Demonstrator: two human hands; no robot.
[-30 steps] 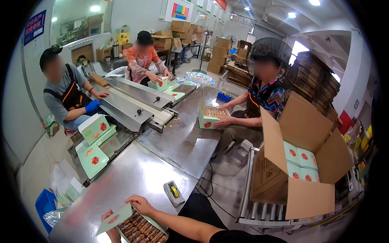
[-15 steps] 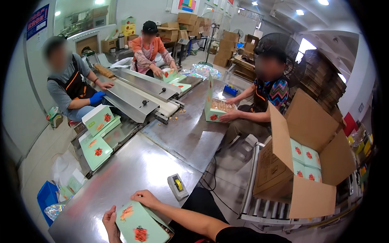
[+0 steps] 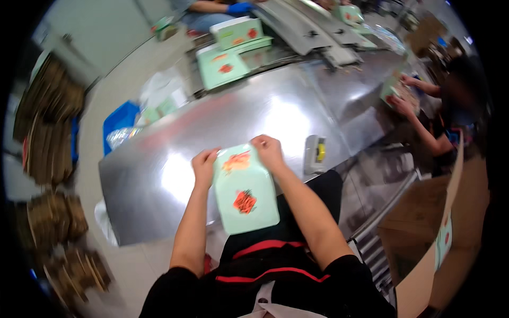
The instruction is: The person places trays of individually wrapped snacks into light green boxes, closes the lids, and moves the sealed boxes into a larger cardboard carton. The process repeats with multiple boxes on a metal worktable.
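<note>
A pale green carton box (image 3: 246, 183) with a red printed patch and orange figures on its lid is held in front of me, over the near edge of the metal table (image 3: 140, 199). My left hand (image 3: 203, 168) grips its far left corner with bent fingers. At the far right corner, my right hand (image 3: 269, 151) is closed on the same box. The lid faces up, so the contents are hidden. To the right of my right hand, a grey tape dispenser (image 3: 314, 160) with a yellow roll stands on the table.
Open green cartons (image 3: 222, 68) lie by the conveyor (image 3: 339, 53) at the far side. A blue bin (image 3: 117, 119) stands left of the table. At the right, a large brown shipping carton (image 3: 424, 212) sits by a roller track (image 3: 374, 257). A co-worker's hands (image 3: 405, 100) hold another box.
My view has swung left and downward. The box now sits straight before me, and my left hand has moved from beside its left edge to its far left corner.
</note>
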